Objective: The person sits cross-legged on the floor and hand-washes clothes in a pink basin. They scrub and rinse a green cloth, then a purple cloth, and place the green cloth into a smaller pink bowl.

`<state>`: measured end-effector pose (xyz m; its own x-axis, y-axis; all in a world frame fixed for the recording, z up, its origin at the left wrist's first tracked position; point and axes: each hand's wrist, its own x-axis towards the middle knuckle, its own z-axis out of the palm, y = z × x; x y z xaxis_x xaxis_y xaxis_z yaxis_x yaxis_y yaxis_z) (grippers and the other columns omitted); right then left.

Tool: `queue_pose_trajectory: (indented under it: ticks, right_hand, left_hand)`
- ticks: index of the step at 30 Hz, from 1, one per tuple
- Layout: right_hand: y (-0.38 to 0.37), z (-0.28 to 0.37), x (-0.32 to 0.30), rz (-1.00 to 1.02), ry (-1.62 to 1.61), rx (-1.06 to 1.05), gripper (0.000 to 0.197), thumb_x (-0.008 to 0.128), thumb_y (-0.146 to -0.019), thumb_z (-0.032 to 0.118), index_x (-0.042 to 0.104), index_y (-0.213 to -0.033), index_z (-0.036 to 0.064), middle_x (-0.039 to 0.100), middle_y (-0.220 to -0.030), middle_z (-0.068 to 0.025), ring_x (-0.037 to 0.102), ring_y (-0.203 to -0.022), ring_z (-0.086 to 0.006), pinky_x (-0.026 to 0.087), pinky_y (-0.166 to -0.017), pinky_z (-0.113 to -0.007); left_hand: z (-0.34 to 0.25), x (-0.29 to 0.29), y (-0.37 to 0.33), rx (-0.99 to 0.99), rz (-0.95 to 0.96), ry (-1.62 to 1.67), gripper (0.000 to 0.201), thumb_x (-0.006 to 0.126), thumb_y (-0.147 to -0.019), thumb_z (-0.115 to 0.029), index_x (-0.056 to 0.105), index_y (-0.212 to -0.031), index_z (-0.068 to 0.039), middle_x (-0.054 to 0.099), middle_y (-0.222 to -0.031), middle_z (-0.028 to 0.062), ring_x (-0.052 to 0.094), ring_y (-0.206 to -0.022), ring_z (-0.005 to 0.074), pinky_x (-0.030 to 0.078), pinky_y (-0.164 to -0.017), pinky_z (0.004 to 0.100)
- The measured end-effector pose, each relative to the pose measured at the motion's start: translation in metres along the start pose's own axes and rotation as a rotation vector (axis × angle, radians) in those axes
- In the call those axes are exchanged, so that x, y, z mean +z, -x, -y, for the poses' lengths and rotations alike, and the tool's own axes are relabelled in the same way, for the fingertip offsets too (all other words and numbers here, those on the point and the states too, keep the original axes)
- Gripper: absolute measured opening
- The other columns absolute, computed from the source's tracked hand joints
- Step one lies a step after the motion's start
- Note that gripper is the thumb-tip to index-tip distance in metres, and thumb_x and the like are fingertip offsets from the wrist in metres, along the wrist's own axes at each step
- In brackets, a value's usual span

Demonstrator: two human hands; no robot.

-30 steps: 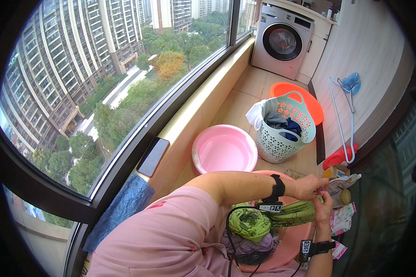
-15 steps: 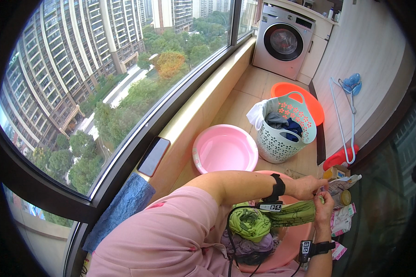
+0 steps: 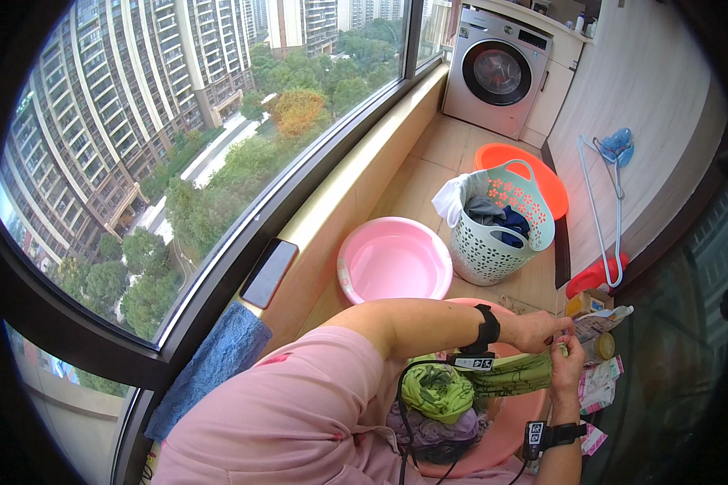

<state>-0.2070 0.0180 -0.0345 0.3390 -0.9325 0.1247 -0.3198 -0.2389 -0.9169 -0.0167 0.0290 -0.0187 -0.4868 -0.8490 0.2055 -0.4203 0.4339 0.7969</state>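
My R hand [image 3: 568, 372] has its fingers closed on the right end of the green printed cloth [image 3: 510, 377], w/ a bit of green poking out at the tips. My L hand [image 3: 534, 330] comes across from the left, just on the far side of the R one, fingers bent together close to it; can't tell if they've got cloth too. The printed cloth's stretched over the salmon basin [image 3: 518, 422], next to a bunched lime-green cloth [image 3: 435, 394] that sits on purple cloth [image 3: 459, 428] in the same basin. Black wristbands [image 3: 565, 434] on both arms. Far of the basin, on the floor [image 3: 404, 178]: pink washbasin [image 3: 392, 267], & to its right a mint laundry basket [image 3: 485, 252] w/ grey & navy clothes [image 3: 510, 222] in it, white cloth [image 3: 451, 200] over its left rim. Orange tub [image 3: 552, 187] behind that, washing machine [image 3: 496, 74] at the far end. On the left, smartphone [image 3: 268, 273] on the window ledge, blue towel [image 3: 210, 364] nearer me. Just R of my hands: a jar [image 3: 604, 347] among packets.
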Motion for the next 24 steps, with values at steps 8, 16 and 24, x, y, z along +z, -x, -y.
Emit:
queue_pose_trajectory:
  ticks: [8, 16, 24]
  right_hand:
    - [0.002, 0.001, 0.0, 0.007, -0.052, 0.001, 0.005, 0.063, -0.088, 0.004, 0.058, -0.09, 0.0031, 0.057, -0.086, -0.0008, 0.051, -0.082, -0.0118, 0.041, -0.077, -0.027]
    - [-0.011, 0.028, 0.002, -0.055, 0.063, -0.139, 0.008, 0.063, -0.092, 0.009, 0.066, -0.096, 0.0024, 0.066, -0.095, -0.003, 0.059, -0.093, -0.0122, 0.048, -0.085, -0.031]
    - [-0.037, 0.089, -0.033, -0.067, 0.06, -0.329, 0.018, 0.069, -0.087, 0.017, 0.066, -0.093, 0.0006, 0.065, -0.08, -0.0019, 0.059, -0.075, -0.0098, 0.049, -0.071, -0.028]
  left_hand:
    - [0.004, 0.005, -0.001, 0.004, 0.065, -0.053, 0.077, 0.062, -0.078, -0.001, 0.033, -0.148, -0.013, 0.068, -0.098, 0.0218, 0.066, -0.092, 0.0417, 0.051, -0.078, 0.0468]
    - [0.024, 0.001, 0.002, 0.207, 0.0, -0.086, 0.093, 0.073, -0.075, -0.01, 0.024, -0.155, -0.013, 0.069, -0.097, 0.0197, 0.067, -0.088, 0.0343, 0.051, -0.077, 0.0451]
    - [0.034, -0.014, -0.001, -0.011, 0.142, 0.17, 0.097, 0.082, -0.079, -0.018, 0.023, -0.155, -0.01, 0.063, -0.127, 0.0146, 0.059, -0.119, 0.0246, 0.047, -0.102, 0.0382]
